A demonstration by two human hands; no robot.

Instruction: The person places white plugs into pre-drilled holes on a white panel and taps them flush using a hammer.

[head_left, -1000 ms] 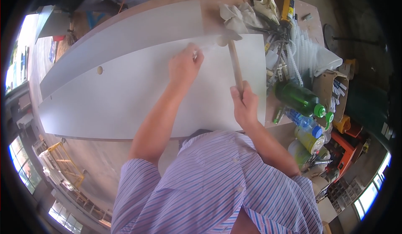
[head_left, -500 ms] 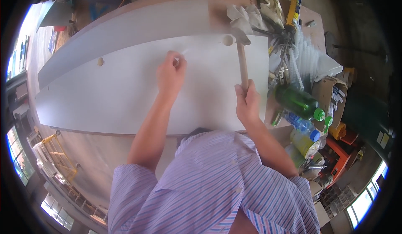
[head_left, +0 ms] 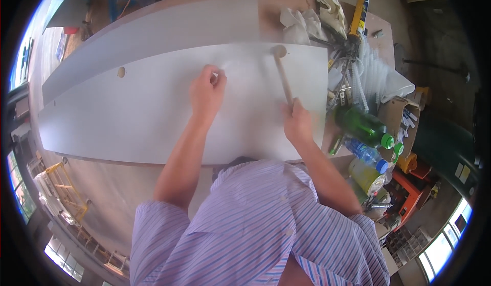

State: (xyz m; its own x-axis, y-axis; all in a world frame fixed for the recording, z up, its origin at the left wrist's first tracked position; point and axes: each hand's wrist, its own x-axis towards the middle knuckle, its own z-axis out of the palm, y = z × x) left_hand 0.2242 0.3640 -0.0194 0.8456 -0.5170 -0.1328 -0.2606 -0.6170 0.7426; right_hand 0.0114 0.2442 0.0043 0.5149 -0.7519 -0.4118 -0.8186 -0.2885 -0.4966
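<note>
A large white panel lies flat before me, with a round hole toward its left end and another hole near its far right edge. Over the panel, my left hand is closed in a pinch around a small whitish thing too small to name. My right hand grips a hammer by its wooden handle, which slants up and to the left. The hammer's head is smeared by motion near the far right hole.
At the right stand a green bottle, a blue-capped bottle and a cardboard box. Behind them are a clear ribbed hose, a yellow caulking gun and crumpled whitish gloves. A second panel lies beyond the first.
The hammer has swung left, its handle now slanting, and its head has blurred. My right hand has shifted slightly left. My left hand keeps its pinch in nearly the same place.
</note>
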